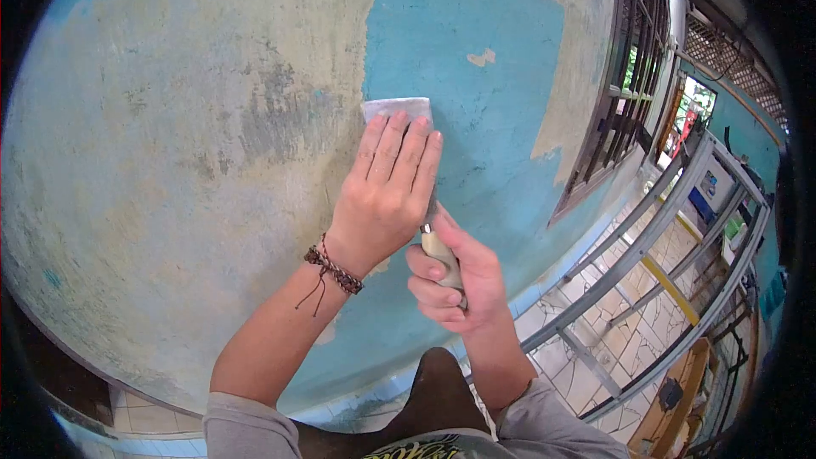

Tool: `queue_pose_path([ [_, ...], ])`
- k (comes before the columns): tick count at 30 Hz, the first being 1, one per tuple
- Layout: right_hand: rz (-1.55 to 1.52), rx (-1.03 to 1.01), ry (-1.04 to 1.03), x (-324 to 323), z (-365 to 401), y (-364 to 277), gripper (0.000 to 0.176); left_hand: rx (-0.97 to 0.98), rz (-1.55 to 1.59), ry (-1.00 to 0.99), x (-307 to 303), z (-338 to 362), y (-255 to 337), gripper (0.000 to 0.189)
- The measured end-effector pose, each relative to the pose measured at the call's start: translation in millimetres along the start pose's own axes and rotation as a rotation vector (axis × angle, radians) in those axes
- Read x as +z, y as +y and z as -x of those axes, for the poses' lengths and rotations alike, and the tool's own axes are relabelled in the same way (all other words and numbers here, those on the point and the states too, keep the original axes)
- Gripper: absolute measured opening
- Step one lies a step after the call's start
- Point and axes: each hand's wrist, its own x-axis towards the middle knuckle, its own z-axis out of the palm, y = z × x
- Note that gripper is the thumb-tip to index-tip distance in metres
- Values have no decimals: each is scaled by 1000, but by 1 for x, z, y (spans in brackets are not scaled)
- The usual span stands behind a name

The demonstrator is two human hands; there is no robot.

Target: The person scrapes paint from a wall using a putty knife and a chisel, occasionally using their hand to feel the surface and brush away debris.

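One scraper [397, 109] lies flat against the blue wall [476, 25], its long axis near upright and the blade pointing up. The left hand [387, 195] presses outstretched fingers [399, 149] on the blade, whose top edge shows beyond them. The right hand [455, 285] is clenched round the handle below.

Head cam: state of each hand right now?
Left hand: open, fingers pressed flat on the scraper blade.
Right hand: closed around the scraper handle.
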Motion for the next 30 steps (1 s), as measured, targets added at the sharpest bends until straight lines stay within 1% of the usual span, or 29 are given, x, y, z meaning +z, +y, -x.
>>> queue_pose_path([
  [3,7,11,-33,0,1,-1,33,26,-24,17,3,-2,-6,37],
  [6,-40,21,-95,1,-2,-14,34,12,-19,8,0,-11,-7,37],
  [9,-7,-4,-24,4,-1,-3,35,-10,10,1,0,-5,-1,37],
  [12,-17,13,-83,2,-3,-6,37,18,-8,29,0,-9,-9,37],
  [15,-37,-28,-134,14,-18,-19,37,14,2,44,-1,-31,-18,37],
  [17,-41,-16,-95,17,-12,-18,38,9,5,47,-3,-35,-18,38],
  [20,-13,12,-49,7,-1,-5,37,27,-7,2,-3,-7,-6,39],
  [21,2,22,-36,5,0,-1,36,22,14,18,-4,-5,-4,40],
  [26,-13,6,-39,15,-4,-18,30,2,31,31,-3,-23,-11,40],
  [30,29,7,-20,9,2,-4,28,14,4,26,-2,-6,-4,40],
])
